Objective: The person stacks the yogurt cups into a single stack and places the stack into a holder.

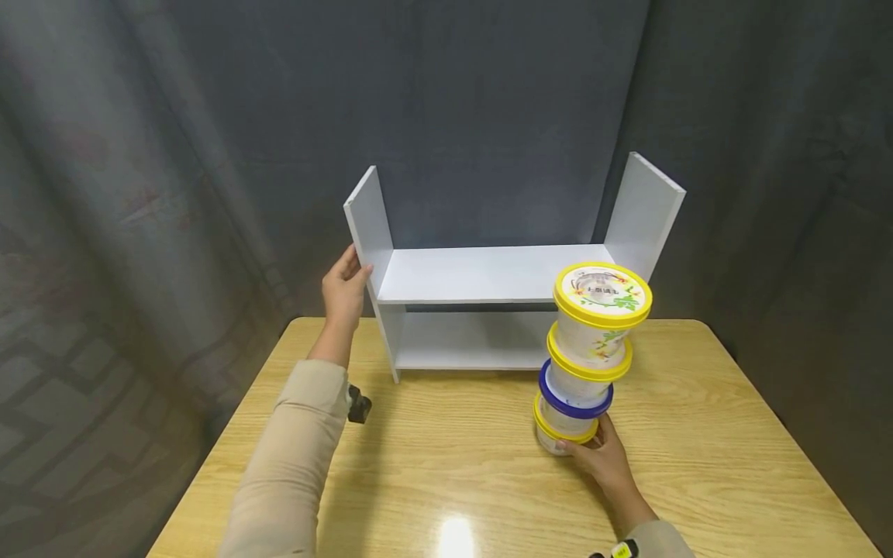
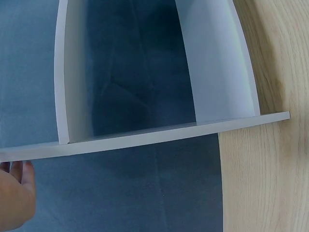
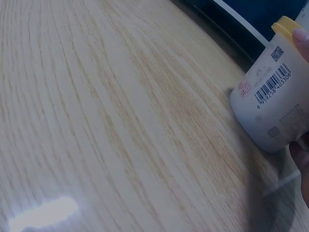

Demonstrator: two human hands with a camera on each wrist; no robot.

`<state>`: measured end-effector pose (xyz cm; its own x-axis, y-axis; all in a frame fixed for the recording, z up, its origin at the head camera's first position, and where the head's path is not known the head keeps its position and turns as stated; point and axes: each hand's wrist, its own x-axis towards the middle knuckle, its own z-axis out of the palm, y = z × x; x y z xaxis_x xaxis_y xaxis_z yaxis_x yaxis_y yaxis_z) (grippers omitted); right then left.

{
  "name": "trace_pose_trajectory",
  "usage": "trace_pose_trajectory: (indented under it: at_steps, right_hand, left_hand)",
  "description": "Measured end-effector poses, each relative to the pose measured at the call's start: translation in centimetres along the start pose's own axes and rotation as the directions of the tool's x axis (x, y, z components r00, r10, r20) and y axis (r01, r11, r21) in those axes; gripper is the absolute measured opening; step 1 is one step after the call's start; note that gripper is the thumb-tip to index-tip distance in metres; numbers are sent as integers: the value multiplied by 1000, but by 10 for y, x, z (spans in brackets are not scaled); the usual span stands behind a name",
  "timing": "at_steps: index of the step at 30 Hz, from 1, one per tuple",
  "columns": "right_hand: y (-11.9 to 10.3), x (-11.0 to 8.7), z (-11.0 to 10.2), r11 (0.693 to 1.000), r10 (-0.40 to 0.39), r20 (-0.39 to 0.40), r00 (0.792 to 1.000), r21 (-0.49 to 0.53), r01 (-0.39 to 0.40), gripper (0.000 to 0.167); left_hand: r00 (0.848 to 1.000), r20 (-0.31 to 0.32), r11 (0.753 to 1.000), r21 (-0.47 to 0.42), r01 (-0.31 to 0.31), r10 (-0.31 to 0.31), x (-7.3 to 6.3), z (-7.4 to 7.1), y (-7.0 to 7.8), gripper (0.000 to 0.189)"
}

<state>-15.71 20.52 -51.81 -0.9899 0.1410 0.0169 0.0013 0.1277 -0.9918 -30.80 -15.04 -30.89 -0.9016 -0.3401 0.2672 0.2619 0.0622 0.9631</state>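
A white two-tier shelf (image 1: 481,275) stands upright on the wooden table. My left hand (image 1: 345,291) touches the outside of its left side panel (image 1: 368,221), and in the left wrist view those fingertips (image 2: 28,169) meet the panel. In front of the shelf's right part rises a leaning stack of several white tubs, the top one with a printed yellow lid (image 1: 603,291). One lower lid (image 1: 575,399) is dark blue. My right hand (image 1: 603,461) grips the bottom tub (image 1: 551,443), whose barcode side (image 3: 270,92) shows in the right wrist view.
Grey curtains (image 1: 488,116) hang behind and on both sides of the table (image 1: 446,449). The shelf's right side panel (image 1: 645,213) rises behind the stack. A small black device (image 1: 359,404) sits at my left sleeve.
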Motion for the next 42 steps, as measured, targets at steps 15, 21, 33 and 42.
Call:
trace_pose_trajectory:
  at_steps: [15,21,33,42]
  right_hand:
    - [-2,-2,1,999,21,-17,1000,-27,-22,87]
    - [-6,-4,4,999,30,-8,1000,-17,-30,90]
    - [-32,-2,3,995,-31,59,998,-98,36,90]
    - [-64,0,6,981,-132,101,986,-127,144,83]
  left_hand:
    - [1000,-13,1000,9,-12,12,0,2,0,45]
    - [1000,-13,1000,7,-8,8,-1,3,0,45]
    - [999,-27,998,54,-18,20,-2,4,-6,43]
    - [998,-42,996,74,-39,42,-4,4,-9,42]
